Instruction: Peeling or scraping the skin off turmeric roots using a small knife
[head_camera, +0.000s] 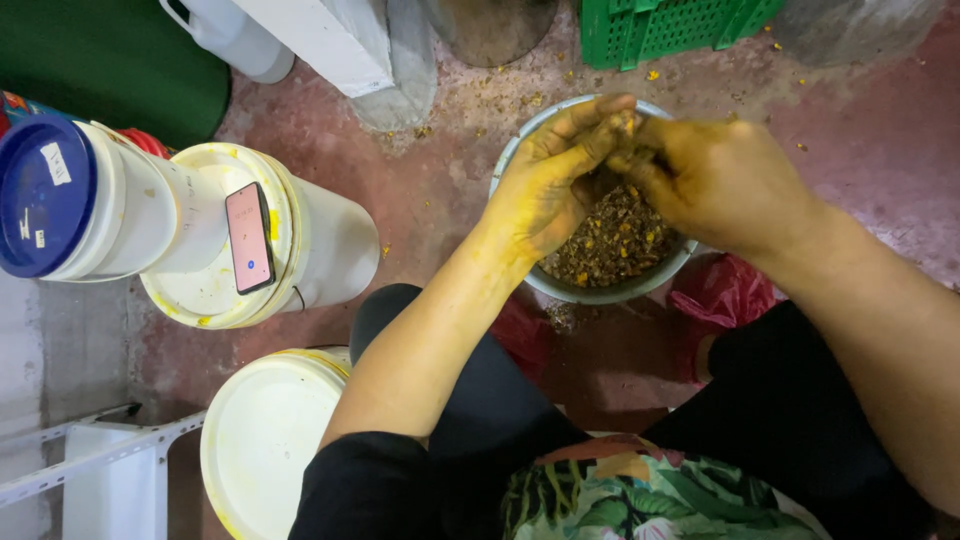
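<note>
Head view: round bowl upright, mouth upward.

Fingertips of left hand and right hand blurred together, hiding half the bowl; green crate cut off at top edge.

the bowl looks like dull grey metal, its rim smooth, filled with a rough, crumbly brown and yellow mix. both hands, left hand and right hand, are matt with yellow stain. the buckets are smooth white plastic, smeared yellow; one lid is glossy blue. the phone screen is glassy. the crate is green plastic. the floor seems rough, worn red concrete.
</note>
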